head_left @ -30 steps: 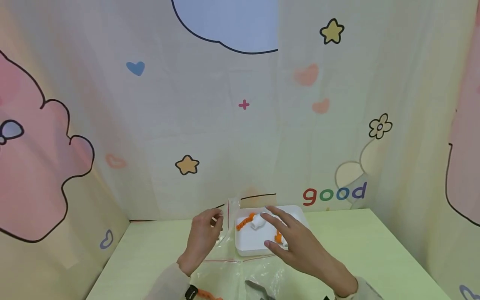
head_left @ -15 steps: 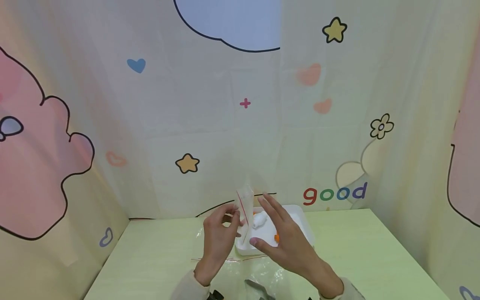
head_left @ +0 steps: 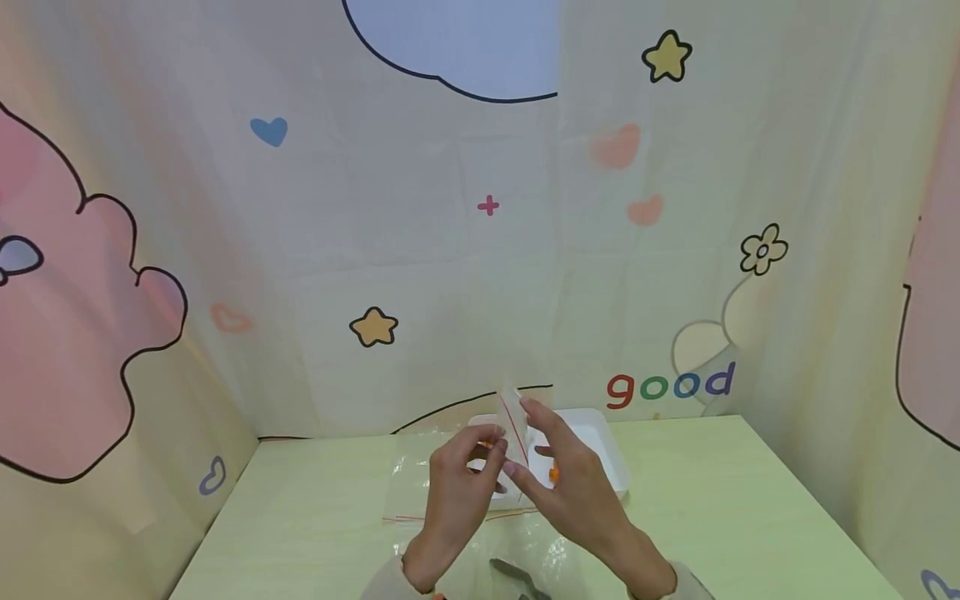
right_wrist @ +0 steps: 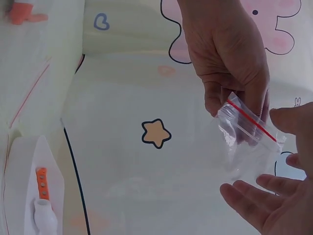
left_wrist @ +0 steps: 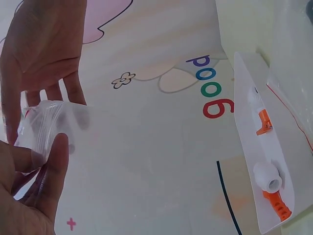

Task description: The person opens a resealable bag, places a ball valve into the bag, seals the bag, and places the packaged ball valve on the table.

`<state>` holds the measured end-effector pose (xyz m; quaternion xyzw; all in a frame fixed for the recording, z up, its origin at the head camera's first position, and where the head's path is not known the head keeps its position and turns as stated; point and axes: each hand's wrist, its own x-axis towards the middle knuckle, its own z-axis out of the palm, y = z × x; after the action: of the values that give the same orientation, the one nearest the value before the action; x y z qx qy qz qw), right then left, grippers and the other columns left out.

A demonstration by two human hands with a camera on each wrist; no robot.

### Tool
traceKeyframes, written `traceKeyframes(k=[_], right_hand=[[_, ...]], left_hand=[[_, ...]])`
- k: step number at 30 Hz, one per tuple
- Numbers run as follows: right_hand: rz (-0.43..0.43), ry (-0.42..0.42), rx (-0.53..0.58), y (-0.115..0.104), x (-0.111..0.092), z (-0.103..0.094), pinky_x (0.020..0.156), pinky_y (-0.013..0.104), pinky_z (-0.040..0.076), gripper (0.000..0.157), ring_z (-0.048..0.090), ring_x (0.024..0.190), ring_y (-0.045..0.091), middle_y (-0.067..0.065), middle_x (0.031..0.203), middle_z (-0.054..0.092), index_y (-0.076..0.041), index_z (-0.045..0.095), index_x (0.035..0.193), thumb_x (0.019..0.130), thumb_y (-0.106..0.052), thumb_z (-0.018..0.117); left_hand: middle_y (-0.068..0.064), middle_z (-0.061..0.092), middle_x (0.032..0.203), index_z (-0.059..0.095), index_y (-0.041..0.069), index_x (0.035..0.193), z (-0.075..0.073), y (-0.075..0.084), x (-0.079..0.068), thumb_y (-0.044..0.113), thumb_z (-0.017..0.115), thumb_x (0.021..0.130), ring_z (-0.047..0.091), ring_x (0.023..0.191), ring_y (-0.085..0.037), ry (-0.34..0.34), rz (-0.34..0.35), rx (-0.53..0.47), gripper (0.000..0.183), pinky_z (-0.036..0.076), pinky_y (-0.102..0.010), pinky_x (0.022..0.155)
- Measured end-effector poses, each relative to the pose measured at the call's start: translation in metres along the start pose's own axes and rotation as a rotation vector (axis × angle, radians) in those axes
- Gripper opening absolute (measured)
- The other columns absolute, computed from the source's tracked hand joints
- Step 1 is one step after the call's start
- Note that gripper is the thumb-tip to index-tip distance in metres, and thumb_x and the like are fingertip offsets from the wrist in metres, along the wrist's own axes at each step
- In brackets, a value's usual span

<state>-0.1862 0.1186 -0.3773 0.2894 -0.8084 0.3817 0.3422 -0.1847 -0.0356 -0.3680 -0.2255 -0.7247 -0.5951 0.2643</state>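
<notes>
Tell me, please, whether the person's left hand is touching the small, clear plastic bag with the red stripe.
Touching: the left wrist view shows the left hand pinching the small, clear plastic bag between thumb and finger.

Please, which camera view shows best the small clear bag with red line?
The right wrist view: the clear bag appears large, its red line plainly visible. The left wrist view shows its ridged plastic, partly behind the left hand, with little red. The head view shows the red line too, but the bag is small.
</notes>
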Motion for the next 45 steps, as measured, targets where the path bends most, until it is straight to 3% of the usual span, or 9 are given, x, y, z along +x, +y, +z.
traceKeyframes(k=[6, 10, 14, 17, 21, 25, 32, 40, 45], right_hand=[[-0.005, 0.049, -0.034, 0.007, -0.003, 0.000, 0.071, 0.019, 0.058, 0.063, 0.073, 0.095, 0.021, 0.009, 0.127, 0.065, -0.012, 0.051, 0.139, 0.082, 0.001, 0.074], [-0.131, 0.099, -0.123, 0.016, -0.006, -0.001, 0.063, 0.014, 0.054, 0.053, 0.074, 0.076, 0.014, 0.012, 0.114, 0.070, -0.007, 0.055, 0.130, 0.081, 0.011, 0.066], [-0.249, 0.112, -0.200, 0.025, -0.010, -0.005, 0.055, 0.012, 0.050, 0.022, 0.074, 0.073, 0.012, 0.015, 0.125, 0.066, -0.006, 0.058, 0.115, 0.097, -0.001, 0.046], [-0.286, 0.116, -0.240, 0.029, -0.012, -0.009, 0.048, 0.010, 0.042, 0.029, 0.074, 0.073, 0.013, 0.015, 0.131, 0.063, -0.011, 0.061, 0.106, 0.105, -0.016, 0.032], [-0.310, 0.126, -0.259, 0.033, -0.013, -0.013, 0.044, 0.007, 0.029, 0.029, 0.054, 0.048, 0.003, 0.014, 0.130, 0.064, -0.016, 0.066, 0.102, 0.096, -0.004, 0.041], [-0.313, 0.139, -0.267, 0.035, -0.014, -0.015, 0.044, 0.007, 0.025, 0.039, 0.023, 0.048, -0.002, 0.015, 0.126, 0.065, -0.015, 0.069, 0.103, 0.079, 0.008, 0.048], [-0.314, 0.158, -0.290, 0.039, -0.015, -0.015, 0.044, 0.008, 0.026, 0.041, 0.024, 0.048, -0.001, 0.016, 0.122, 0.066, -0.012, 0.070, 0.104, 0.077, 0.008, 0.047], [-0.235, 0.098, -0.279, 0.038, -0.019, -0.015, 0.045, 0.006, 0.027, 0.039, 0.028, 0.048, -0.005, 0.010, 0.122, 0.067, -0.013, 0.070, 0.106, 0.075, 0.007, 0.058], [-0.225, 0.052, -0.236, 0.035, -0.020, -0.014, 0.049, 0.006, 0.037, 0.040, 0.045, 0.050, -0.003, 0.010, 0.122, 0.067, -0.013, 0.069, 0.112, 0.076, 0.006, 0.063]], left_hand=[[-0.016, 0.067, 0.084, 0.067, 0.000, 0.095, 0.004, -0.014, -0.002, -0.011, 0.064, 0.087, 0.070, 0.064, -0.028, -0.035, 0.024, -0.001, 0.014, 0.053, -0.021, 0.044], [-0.012, 0.068, 0.083, 0.068, 0.002, 0.096, 0.005, -0.028, -0.003, -0.010, 0.064, 0.087, 0.070, 0.061, -0.025, -0.016, 0.085, 0.030, 0.016, 0.051, -0.017, 0.044], [-0.008, 0.069, 0.083, 0.070, 0.006, 0.097, 0.000, -0.034, -0.003, -0.008, 0.065, 0.087, 0.069, 0.060, -0.019, 0.010, 0.137, 0.067, 0.019, 0.050, -0.013, 0.046], [-0.008, 0.069, 0.083, 0.071, 0.008, 0.097, -0.006, -0.037, -0.002, -0.008, 0.065, 0.086, 0.069, 0.060, -0.016, 0.017, 0.165, 0.085, 0.021, 0.050, -0.013, 0.047], [-0.008, 0.068, 0.081, 0.071, 0.007, 0.095, -0.011, -0.040, -0.001, -0.009, 0.065, 0.085, 0.069, 0.059, -0.013, 0.020, 0.196, 0.125, 0.020, 0.050, -0.012, 0.048], [-0.004, 0.068, 0.080, 0.072, 0.005, 0.094, -0.013, -0.041, -0.001, -0.009, 0.066, 0.083, 0.068, 0.061, -0.007, 0.029, 0.226, 0.185, 0.019, 0.050, -0.012, 0.050], [-0.001, 0.069, 0.079, 0.073, 0.005, 0.092, -0.014, -0.042, -0.003, -0.009, 0.067, 0.078, 0.068, 0.065, -0.006, 0.056, 0.296, 0.266, 0.021, 0.051, -0.011, 0.053], [-0.001, 0.068, 0.078, 0.072, 0.007, 0.090, -0.018, -0.041, -0.007, -0.009, 0.070, 0.080, 0.067, 0.059, -0.003, 0.017, 0.300, 0.214, 0.020, 0.052, -0.012, 0.054], [-0.001, 0.069, 0.077, 0.073, 0.007, 0.087, -0.020, -0.041, -0.007, -0.010, 0.073, 0.079, 0.066, 0.056, -0.005, 0.010, 0.332, 0.183, 0.019, 0.052, -0.012, 0.053]])
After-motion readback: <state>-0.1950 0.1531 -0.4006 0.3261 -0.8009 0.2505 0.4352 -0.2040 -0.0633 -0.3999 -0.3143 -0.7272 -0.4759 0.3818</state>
